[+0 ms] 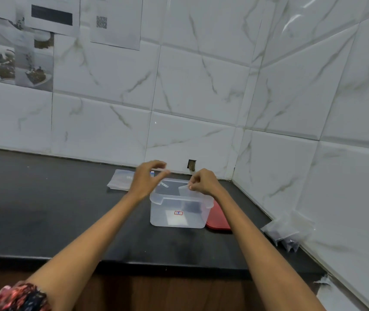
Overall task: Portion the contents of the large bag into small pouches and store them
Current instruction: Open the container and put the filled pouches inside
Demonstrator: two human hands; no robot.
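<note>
Clear plastic is what both hands are busy with: a small pouch (184, 190) is held over the open tub (179, 209), and the right hand (202, 182) pinches its upper edge between thumb and curled fingers, just above the tub's far right rim. Holding it there makes sense, since anything that slips out would drop into the tub rather than onto the bench (55, 209). The left hand (148, 177) is raised just left of it, above the tub's back left corner, fingers loosely bent with thumb and fingertips near a thin pale strip; whether it truly grips that strip or only reaches toward it I cannot tell, because the plastic is see-through and blurred. My guess is that the two hands are pulling the pouch mouth open or pressing it closed, but the picture does not settle which.

Inside the tub lies a small see-through scoop (164, 184) near the back left, and something dark shows through the front wall on the right, likely a filled pouch or some of the contents. A red-framed sticker sits on the tub's front. Its red lid (219, 218) lies flat just beside the tub on the right, off so that the tub stays open for storing.

Behind the left hand, a flat stack of empty pouches (120, 179) rests near the tiled wall, within easy reach. Well apart to the right, against the side wall, lie crumpled clear bags (286, 230) with dark contents, possibly the large bag.
</note>
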